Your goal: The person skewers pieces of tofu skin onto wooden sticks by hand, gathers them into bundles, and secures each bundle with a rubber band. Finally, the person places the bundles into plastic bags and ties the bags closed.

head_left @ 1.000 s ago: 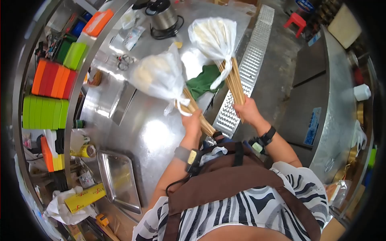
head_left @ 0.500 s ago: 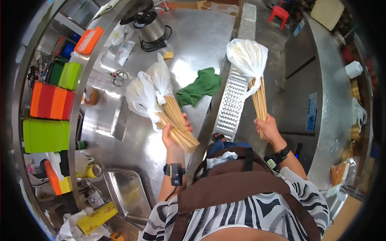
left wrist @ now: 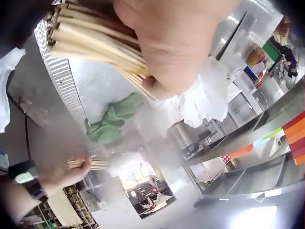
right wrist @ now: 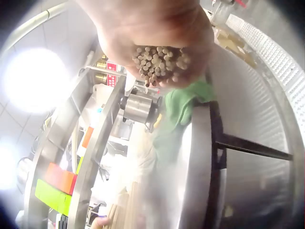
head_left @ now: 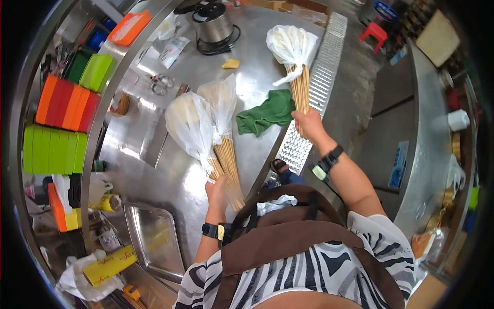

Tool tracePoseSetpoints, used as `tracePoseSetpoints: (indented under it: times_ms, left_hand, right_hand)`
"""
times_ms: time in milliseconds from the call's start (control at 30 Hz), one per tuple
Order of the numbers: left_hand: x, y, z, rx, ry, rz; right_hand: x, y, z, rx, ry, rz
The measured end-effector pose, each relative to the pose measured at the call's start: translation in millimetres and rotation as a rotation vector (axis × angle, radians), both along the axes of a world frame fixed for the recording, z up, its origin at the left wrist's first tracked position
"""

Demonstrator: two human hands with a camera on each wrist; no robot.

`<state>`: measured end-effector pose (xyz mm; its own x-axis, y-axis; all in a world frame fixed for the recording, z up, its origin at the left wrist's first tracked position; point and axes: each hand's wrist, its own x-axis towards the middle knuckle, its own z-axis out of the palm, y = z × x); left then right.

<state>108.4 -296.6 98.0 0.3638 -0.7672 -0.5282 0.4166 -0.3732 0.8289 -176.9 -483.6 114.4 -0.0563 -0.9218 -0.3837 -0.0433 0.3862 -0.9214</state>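
Note:
My left hand (head_left: 216, 190) grips two bundles of thin wooden sticks (head_left: 226, 157) low over the steel table. White plastic bags cover their far ends, a larger bag (head_left: 188, 121) in front and another bag (head_left: 218, 100) behind it. In the left wrist view, the left hand (left wrist: 171, 47) wraps round the sticks, their bare ends (left wrist: 81, 38) poking out. My right hand (head_left: 310, 125) holds a third stick bundle (head_left: 299, 87) by its bare end, a white bag (head_left: 292, 46) tied over its top. The right wrist view shows the round stick ends (right wrist: 159, 62) inside the curled right hand (right wrist: 157, 24).
A green cloth (head_left: 266, 112) lies at the table's edge, between the bundles. Farther back stand a steel pot (head_left: 212, 23) with a coiled cord, and scissors (head_left: 162, 84). A metal tray (head_left: 154, 239) is at the near left; perforated metal strip (head_left: 301, 149) runs along the right.
The right hand swung its bundle right over the aisle, then back left and forward. My left hand moved left and nearer; its two bundles, overlapping at first, now show spread apart.

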Motion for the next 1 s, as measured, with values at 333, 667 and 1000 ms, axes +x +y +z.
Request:
tracePoseSetpoints:
  times_ms: [333, 667, 1000]
  left_hand:
    - [-19, 1, 28, 0.402, -0.423, 0.061]
    - [-48, 53, 46, 0.419, -0.53, 0.324]
    - [-46, 109, 62, 0.366, -0.662, 0.506]
  right_hand:
    - [56, -153, 52, -0.747, 0.949, 0.754]
    - [184, -268, -43, -1.16, 1.078, 1.228]
    - [168, -340, -103, -1.158, 0.995, 1.237]
